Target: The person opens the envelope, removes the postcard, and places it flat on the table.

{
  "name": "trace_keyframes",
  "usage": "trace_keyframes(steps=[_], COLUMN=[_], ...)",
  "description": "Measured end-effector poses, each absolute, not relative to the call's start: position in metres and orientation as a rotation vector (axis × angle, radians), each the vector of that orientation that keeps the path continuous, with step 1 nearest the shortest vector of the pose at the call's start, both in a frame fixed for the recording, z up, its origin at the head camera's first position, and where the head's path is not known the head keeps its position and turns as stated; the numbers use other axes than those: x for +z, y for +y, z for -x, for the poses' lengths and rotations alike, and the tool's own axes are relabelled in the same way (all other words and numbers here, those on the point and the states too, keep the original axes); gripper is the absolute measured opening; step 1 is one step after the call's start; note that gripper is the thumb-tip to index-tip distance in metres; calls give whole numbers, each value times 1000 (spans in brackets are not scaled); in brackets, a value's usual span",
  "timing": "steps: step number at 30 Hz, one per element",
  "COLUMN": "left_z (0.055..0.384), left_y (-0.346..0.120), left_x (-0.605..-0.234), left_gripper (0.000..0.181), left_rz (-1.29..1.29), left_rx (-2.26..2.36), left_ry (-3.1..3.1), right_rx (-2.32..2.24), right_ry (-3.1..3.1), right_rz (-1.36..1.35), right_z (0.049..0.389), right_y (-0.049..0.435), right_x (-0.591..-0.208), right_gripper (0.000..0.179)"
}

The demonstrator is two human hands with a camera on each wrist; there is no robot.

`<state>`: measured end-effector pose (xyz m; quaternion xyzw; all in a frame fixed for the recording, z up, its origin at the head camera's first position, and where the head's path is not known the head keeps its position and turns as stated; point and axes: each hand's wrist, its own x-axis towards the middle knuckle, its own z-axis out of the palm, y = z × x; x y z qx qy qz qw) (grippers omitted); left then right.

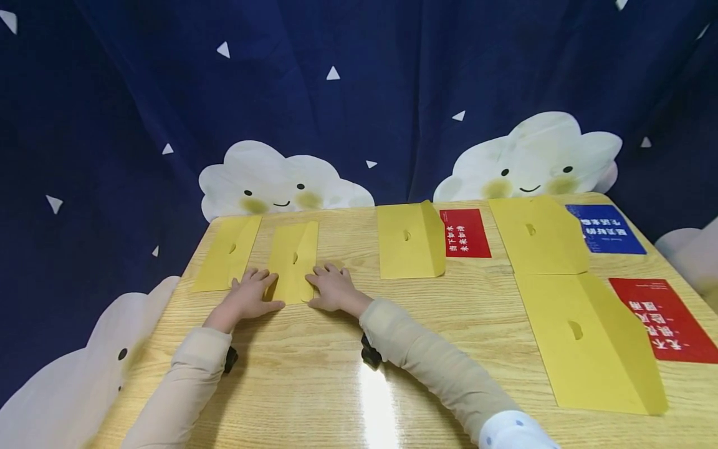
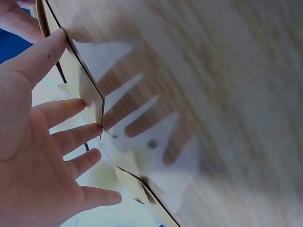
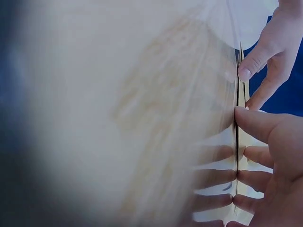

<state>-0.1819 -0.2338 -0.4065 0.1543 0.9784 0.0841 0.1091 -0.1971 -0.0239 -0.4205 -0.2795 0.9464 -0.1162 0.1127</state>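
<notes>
A yellow envelope (image 1: 293, 240) with its flap folded over lies flat on the wooden table, between both hands. My left hand (image 1: 247, 298) touches its left edge, thumb near the front corner; in the left wrist view that hand (image 2: 42, 146) has its fingers straight and spread. Along the right edge rests my right hand (image 1: 335, 289), its fingertips on the envelope's border and the tabletop. The right wrist view shows this hand (image 3: 284, 161) with fingers extended against the thin edge. Another folded yellow envelope (image 1: 227, 249) lies just left of it.
To the right lie three yellow envelopes with raised flaps: one (image 1: 395, 249) mid-table, another (image 1: 535, 240) farther right, a third (image 1: 578, 368) in front of it. Beside them are a red card (image 1: 477, 234), a blue card (image 1: 619, 231) and a second red card (image 1: 673, 321).
</notes>
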Motion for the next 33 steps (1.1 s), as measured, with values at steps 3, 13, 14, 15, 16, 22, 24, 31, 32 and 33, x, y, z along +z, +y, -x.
trace_keyframes(steps=[3,13,14,15,16,22,24,31,32,33], left_z=[179,171,170,170,169,165,162,155,154,154], left_y=[-233,-227,-226,-225,-225,-219,-217,-211,-211,-210], left_x=[-407,-408,-408,-408,-407,-405,-405,-405,-406,-406], left_gripper=[72,71,71,71,70,70,70,70,70,70], left_rz=[-457,-482,-486,-487,-493,-507,-503,-482,-483,-479], left_rx=[254,213,208,208,206,195,190,198,197,201], left_ry=[2877,2895,2898,2899,2899,2896,2893,2895,2897,2896], right_rx=[-312,-246,-246,-247,-245,-248,-245,-221,-220,-221], right_ry=[2780,2783,2783,2783,2780,2763,2759,2763,2765,2770], right_rz=[830,873,878,882,887,914,921,939,942,946], right_z=[195,188,187,186,186,183,181,176,175,174], right_y=[-23,-19,-18,-17,-16,-9,-7,-2,-1,-1], right_x=[-420,-417,-417,-416,-416,-414,-413,-413,-413,-414], right_gripper=[60,60,60,60,60,60,61,60,60,60])
